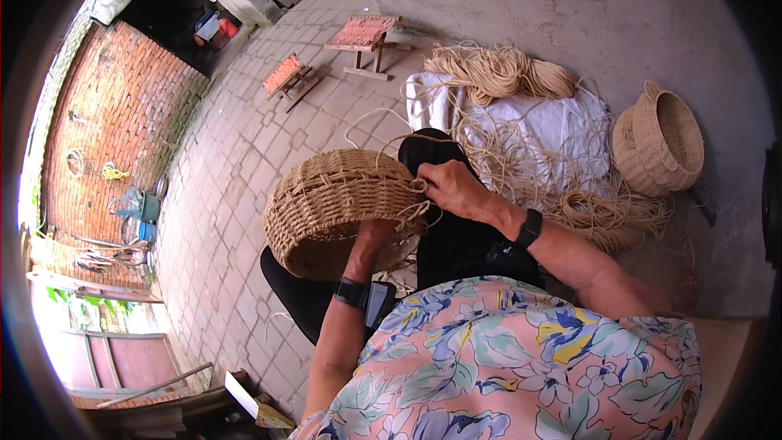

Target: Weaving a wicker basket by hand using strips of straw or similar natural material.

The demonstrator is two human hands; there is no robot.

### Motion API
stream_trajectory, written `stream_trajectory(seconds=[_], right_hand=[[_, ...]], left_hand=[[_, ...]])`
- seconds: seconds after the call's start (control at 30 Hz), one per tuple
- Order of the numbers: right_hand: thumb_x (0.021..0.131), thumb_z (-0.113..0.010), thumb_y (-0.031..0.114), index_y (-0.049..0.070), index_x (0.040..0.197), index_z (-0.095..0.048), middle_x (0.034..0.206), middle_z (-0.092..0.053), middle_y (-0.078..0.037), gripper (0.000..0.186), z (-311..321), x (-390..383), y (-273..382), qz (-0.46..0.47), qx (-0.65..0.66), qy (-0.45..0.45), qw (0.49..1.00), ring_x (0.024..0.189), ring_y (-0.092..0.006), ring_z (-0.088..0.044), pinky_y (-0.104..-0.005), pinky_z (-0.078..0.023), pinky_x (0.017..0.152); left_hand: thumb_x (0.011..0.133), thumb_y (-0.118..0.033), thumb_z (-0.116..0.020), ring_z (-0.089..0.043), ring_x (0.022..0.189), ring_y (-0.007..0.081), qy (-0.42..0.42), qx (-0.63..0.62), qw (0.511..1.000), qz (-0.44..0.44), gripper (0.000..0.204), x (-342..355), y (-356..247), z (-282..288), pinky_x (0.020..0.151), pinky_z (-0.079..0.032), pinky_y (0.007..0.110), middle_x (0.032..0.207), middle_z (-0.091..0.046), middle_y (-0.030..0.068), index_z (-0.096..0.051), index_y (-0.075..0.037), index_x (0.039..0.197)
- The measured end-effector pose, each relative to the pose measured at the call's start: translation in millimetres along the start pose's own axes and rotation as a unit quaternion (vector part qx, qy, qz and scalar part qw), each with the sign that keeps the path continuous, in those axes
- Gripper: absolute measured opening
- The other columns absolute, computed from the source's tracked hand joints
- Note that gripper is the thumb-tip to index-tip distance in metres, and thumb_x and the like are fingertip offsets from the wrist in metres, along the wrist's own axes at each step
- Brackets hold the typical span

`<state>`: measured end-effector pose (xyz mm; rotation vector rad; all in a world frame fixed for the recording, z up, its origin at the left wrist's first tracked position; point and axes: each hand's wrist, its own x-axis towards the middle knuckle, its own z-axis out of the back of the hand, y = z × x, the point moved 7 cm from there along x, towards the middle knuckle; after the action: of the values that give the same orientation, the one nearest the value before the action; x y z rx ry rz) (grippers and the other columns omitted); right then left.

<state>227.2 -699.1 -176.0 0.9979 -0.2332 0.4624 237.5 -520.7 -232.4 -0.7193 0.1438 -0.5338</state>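
A round woven basket (326,193) of tan cord rests tilted on my lap, its opening turned toward me. My left hand (376,233) reaches inside through that opening; its fingers are hidden behind the basket wall. At the basket's right edge, my right hand (453,188) is closed in a pinch on a strand of cord (423,187). Loose cord ends loop above the basket and stick out near its right side.
To the right, a white sack (533,134) lies under tangled cord, with a cord bundle (501,72) on top. A finished-looking woven basket (658,143) stands by the wall. Two low stools (362,37) with woven seats stand ahead on the paving. A brick wall (106,126) runs along the left.
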Motion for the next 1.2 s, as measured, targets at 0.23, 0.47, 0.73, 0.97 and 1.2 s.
stream_trajectory(seconds=[0.23, 0.47, 0.73, 0.97, 1.2], right_hand=[[0.077, -0.060, 0.004, 0.000, 0.087, -0.055, 0.072, -0.059, -0.020, 0.012, 3.3, 6.2, 8.3, 0.015, 0.048, -0.017, 0.999, 0.072, -0.0374, -0.061, -0.0394, -0.048, 0.061], [0.075, -0.058, 0.001, -0.001, 0.083, -0.051, 0.070, -0.058, -0.018, 0.010, 21.8, 65.6, 70.9, 0.144, -0.007, -0.049, 0.988, 0.066, -0.0352, -0.060, -0.0383, -0.046, 0.058], [0.073, -0.059, 0.001, 0.001, 0.083, -0.053, 0.074, -0.060, -0.013, 0.011, -12.4, 71.6, 83.2, 0.097, 0.121, 0.076, 0.985, 0.067, -0.0244, -0.060, -0.0331, -0.048, 0.063], [0.072, -0.058, 0.001, 0.001, 0.082, -0.053, 0.073, -0.059, -0.014, 0.011, -15.2, 71.5, 97.3, 0.131, 0.075, 0.093, 0.984, 0.068, -0.0276, -0.061, -0.0350, -0.048, 0.063], [0.071, -0.057, 0.003, 0.001, 0.078, -0.050, 0.067, -0.056, -0.013, 0.011, -7.8, 56.4, 110.2, 0.220, -0.129, -0.007, 0.967, 0.068, -0.0296, -0.060, -0.0391, -0.047, 0.060]], left_hand=[[0.087, -0.010, -0.054, -0.054, 0.106, 0.0282, -0.003, 0.200, 0.977, -0.069, 0.030, -3.0, -13.6, 10.6, 0.093, -0.041, 0.038, 0.113, -0.060, 0.0132, -0.056, -0.003, 0.116], [0.087, -0.010, -0.057, -0.058, 0.097, 0.0217, -0.085, 0.024, 0.996, 0.001, 0.025, -13.9, -11.9, 45.5, 0.084, -0.046, 0.035, 0.109, -0.062, 0.0088, -0.059, -0.003, 0.111], [0.088, -0.010, -0.059, -0.055, 0.094, 0.0163, -0.138, -0.598, 0.789, 0.022, 0.029, -32.3, 18.7, 32.6, 0.082, -0.048, 0.030, 0.110, -0.059, 0.0045, -0.054, -0.004, 0.116], [0.085, -0.006, -0.062, -0.057, 0.094, 0.0180, -0.183, -0.496, 0.848, 0.041, 0.023, -35.1, 41.3, 33.1, 0.083, -0.047, 0.032, 0.101, -0.063, 0.0060, -0.060, -0.003, 0.107], [0.090, -0.018, -0.057, -0.052, 0.108, 0.0194, -0.085, -0.205, 0.974, 0.034, 0.039, -29.8, 8.3, 41.1, 0.094, -0.045, 0.034, 0.119, -0.054, 0.0079, -0.047, -0.001, 0.124]])
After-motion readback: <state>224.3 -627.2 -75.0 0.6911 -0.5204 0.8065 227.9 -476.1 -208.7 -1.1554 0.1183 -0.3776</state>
